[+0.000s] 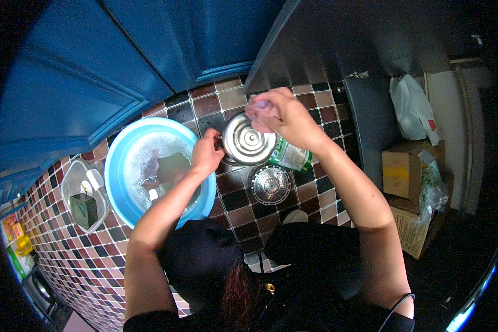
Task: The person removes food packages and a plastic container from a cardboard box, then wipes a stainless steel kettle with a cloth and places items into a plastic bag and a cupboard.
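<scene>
My left hand grips the side of a round stainless steel vessel or lid, whose shiny face shows concentric rings. A crumpled pink cloth is bunched in my right hand, at the upper right rim of the steel piece. Partly covered by that piece and my right forearm, a green and white plastic pouch lies on the tiled floor. Nearer to me sits a perforated steel strainer. On the left, a light blue plastic basin holds sudsy, cloudy water with partly submerged things.
Left of the basin stands a clear plastic container with a dark green block inside. Blue cabinet doors and a dark panel border the far side. Cardboard boxes and a white plastic bag occupy the right.
</scene>
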A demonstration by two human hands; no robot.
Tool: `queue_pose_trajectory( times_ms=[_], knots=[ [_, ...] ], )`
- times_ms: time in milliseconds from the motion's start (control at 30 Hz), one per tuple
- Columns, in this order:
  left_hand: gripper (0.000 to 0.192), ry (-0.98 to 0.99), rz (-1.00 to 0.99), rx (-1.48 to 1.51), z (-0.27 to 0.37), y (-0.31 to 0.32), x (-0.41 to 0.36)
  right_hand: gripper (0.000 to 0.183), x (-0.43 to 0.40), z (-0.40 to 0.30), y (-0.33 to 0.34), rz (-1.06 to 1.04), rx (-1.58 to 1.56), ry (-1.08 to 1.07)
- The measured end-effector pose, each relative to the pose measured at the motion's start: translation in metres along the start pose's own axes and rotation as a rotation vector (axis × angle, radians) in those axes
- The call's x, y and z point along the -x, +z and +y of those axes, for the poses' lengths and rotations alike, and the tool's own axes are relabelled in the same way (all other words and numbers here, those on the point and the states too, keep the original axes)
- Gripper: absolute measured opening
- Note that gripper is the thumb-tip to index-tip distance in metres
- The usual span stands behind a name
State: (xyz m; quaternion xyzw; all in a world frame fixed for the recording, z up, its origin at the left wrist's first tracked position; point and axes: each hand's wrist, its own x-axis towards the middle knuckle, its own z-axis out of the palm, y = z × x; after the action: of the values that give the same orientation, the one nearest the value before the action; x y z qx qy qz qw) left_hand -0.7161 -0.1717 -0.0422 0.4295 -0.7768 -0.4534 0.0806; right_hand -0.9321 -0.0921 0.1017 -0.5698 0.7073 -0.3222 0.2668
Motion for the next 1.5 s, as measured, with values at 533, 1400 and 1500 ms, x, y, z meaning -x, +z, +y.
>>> queue_pose_trajectory(
  times_ms=[533, 1400, 1500],
  knots=[
    [0.022, 0.199, -0.047, -0.084, -0.045, 0.02, -0.043, 0.012, -0.042, 0.028, 0.119, -0.485, 0.196, -0.322],
    [0.061, 0.146, -0.019, -0.247, 0.005, 0.013, -0.032, 0.016, 0.072, 0.033, 0.088, 0.1, 0.311, 0.06],
    [0.059, 0.144, -0.004, -0.207, 0.005, 0.01, -0.032, 0.015, 0.055, 0.004, 0.094, 0.004, 0.142, 0.104]
  ],
)
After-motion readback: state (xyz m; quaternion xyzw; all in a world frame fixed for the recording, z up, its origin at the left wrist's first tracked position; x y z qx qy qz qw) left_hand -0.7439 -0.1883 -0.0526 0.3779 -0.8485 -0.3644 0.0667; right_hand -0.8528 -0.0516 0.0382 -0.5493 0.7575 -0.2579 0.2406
